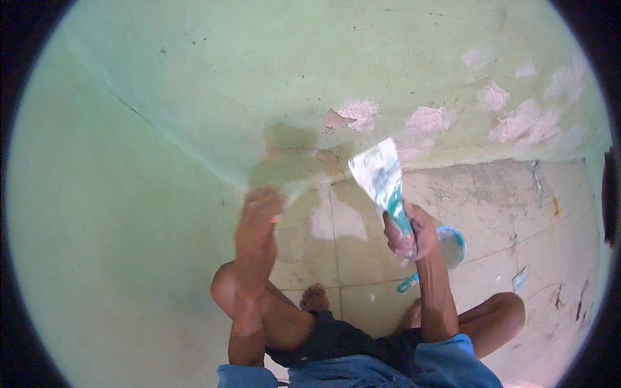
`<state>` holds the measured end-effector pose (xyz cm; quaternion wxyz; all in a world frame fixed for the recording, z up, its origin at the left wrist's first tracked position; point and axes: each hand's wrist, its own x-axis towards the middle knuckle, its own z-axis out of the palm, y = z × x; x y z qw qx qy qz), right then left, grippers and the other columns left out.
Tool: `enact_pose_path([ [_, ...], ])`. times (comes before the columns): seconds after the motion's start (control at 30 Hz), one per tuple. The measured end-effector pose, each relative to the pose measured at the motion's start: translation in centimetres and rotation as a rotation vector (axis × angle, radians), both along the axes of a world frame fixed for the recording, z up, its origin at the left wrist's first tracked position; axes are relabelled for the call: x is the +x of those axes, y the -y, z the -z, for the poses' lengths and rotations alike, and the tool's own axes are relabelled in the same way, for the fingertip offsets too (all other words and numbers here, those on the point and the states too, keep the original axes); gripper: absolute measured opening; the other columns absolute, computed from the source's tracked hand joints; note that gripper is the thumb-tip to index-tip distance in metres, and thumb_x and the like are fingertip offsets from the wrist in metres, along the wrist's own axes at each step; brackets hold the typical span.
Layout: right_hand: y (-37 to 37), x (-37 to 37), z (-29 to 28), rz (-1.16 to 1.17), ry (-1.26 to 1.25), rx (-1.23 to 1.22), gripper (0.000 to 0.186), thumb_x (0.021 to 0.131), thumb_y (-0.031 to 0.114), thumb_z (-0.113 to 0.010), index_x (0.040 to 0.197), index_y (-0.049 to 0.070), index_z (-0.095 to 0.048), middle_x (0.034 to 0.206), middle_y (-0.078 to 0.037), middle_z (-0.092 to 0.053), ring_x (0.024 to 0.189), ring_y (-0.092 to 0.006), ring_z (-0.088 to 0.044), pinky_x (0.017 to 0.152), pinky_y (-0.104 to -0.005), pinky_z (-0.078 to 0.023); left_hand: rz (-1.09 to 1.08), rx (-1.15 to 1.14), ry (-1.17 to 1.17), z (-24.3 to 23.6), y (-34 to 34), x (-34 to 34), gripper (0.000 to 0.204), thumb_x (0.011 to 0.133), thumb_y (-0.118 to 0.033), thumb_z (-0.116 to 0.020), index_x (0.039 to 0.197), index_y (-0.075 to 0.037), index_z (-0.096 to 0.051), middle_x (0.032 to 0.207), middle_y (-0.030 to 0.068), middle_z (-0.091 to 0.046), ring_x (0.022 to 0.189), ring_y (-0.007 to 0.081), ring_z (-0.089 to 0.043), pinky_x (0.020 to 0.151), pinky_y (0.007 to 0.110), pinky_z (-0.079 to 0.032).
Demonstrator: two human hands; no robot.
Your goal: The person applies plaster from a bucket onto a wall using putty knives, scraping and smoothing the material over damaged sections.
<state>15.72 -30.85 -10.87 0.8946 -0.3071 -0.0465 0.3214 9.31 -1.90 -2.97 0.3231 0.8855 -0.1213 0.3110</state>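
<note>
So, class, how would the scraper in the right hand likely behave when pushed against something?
The scraper may flex slightly, since its broad, flat blade looks thin. Its slim green handle suggests it is fairly light. White smears on the blade could make it slippery.

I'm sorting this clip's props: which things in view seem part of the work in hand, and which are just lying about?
Likely part of the work:
- smeared scraper, in the right hand
- green wall with pale patches
- blue-rimmed container
- green-handled tool beside it

Probably just lying about:
- pale scrap
- dark debris
</note>
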Motion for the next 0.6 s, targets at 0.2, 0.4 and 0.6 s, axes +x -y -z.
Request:
enact_pose_path([
  [0.2,-8.6,1.2,1.4,0.547,0.154,-0.467,0.041,0.097,0.031,-0.045,0.124,0.001,-0.055,0.067,0.0,-0.054,0.052,-0.0066,-0.047,0.047,-0.0234,-0.039,-0.269,-0.021,0.274,-6.3,-1.3,-3.4,0.027,0.097,-0.009,-0.044,0.113,0.003,-0.062,0.117,0.0186,-0.063,0.116,0.0342,-0.057,0.101,0.045,-0.042],
  [0.4,-18.6,3.5,4.4,0.881,0.318,-0.601,0.055,0.097,0.019,-0.046,0.147,0.004,-0.031,0.085,-0.004,-0.06,0.066,-0.0098,-0.05,0.059,-0.0251,-0.043,-0.486,-0.074,0.216,-4.3,-2.4,-8.6,0.032,0.098,-0.018,-0.046,0.11,0.007,-0.059,0.114,0.0214,-0.063,0.112,0.0357,-0.059,0.097,0.045,-0.045],
  [0.6,-26.0,8.3,4.4,1.305,0.497,-0.874,0.059,0.098,0.016,-0.049,0.15,0.004,-0.023,0.117,-0.018,-0.059,0.096,-0.0239,-0.058,0.085,-0.033,-0.046,-0.469,-0.044,0.304,-3.8,-4.6,-10.1,0.03,0.098,-0.019,-0.046,0.107,0.007,-0.057,0.109,0.0194,-0.062,0.108,0.0321,-0.058,0.092,0.043,-0.045],
])
